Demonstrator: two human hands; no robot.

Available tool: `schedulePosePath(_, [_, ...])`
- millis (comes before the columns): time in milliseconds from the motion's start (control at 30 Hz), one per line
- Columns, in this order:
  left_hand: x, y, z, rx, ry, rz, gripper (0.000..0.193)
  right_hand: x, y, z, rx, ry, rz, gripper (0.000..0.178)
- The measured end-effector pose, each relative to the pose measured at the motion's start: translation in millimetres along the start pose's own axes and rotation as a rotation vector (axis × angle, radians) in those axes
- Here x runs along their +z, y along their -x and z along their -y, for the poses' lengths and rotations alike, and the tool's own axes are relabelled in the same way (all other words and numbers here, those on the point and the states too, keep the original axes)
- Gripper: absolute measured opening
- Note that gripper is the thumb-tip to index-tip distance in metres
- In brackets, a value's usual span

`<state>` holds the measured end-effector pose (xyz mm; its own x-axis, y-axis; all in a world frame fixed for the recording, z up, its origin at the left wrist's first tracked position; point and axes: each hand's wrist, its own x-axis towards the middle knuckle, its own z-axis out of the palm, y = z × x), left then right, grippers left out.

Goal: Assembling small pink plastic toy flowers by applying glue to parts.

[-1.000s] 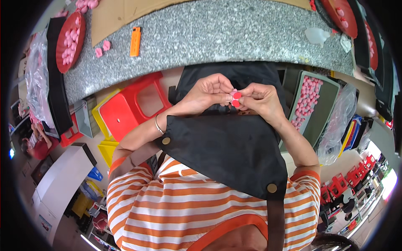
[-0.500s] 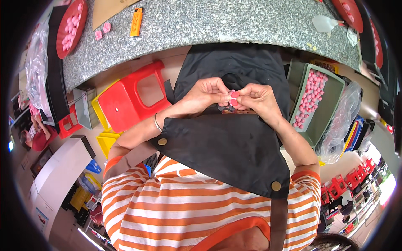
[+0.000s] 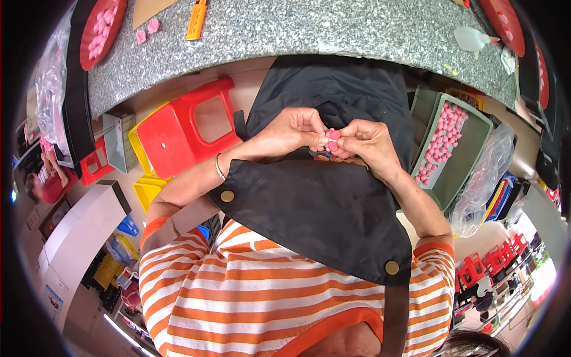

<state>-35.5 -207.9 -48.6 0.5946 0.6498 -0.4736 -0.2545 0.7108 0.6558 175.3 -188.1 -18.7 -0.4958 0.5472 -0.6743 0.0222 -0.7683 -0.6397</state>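
Note:
Both hands meet over my lap, in front of a black apron (image 3: 315, 220). Between their fingertips is a small pink piece (image 3: 333, 140) with rounded, petal-like lobes and a whitish middle. My left hand (image 3: 297, 130) pinches it from the left, thumb against forefinger. From the other side my right hand (image 3: 367, 143) grips it with thumb and forefinger. The fingers cover much of the piece, so its exact kind is unclear. A bit of brown and dark material shows just below the fingers, too small to make out.
Ahead runs a speckled grey counter (image 3: 321, 30) bearing an orange box cutter (image 3: 196, 21), two pink pieces (image 3: 147, 31), a red tray (image 3: 102, 33) of pink pieces and a clear bottle (image 3: 471, 38). A red stool (image 3: 178, 140) stands left; right is a grey-green bin (image 3: 437, 190) with pink pieces.
My hands keep their pinch on the pink piece, with hardly any finger movement. The view has shifted slightly, so the counter sits a little higher in the picture.

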Motion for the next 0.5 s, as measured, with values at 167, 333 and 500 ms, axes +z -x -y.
schedulePosePath(167, [3.9, -2.3, -2.6, 0.006, 0.007, -0.050, 0.007, -3.2, -2.7, -2.6, 0.011, 0.020, -0.030, 0.005])
schedulePosePath(333, [3.8, 0.1, 1.8, 0.012, 0.012, -0.068, 0.006, -2.4, -3.1, -3.4, 0.035, -0.015, -0.009, 0.004])
schedulePosePath(500, [5.7, 0.8, -1.2, -0.002, 0.012, -0.067, 0.007, -3.3, -3.1, -3.8, 0.022, -0.032, -0.002, 0.004])
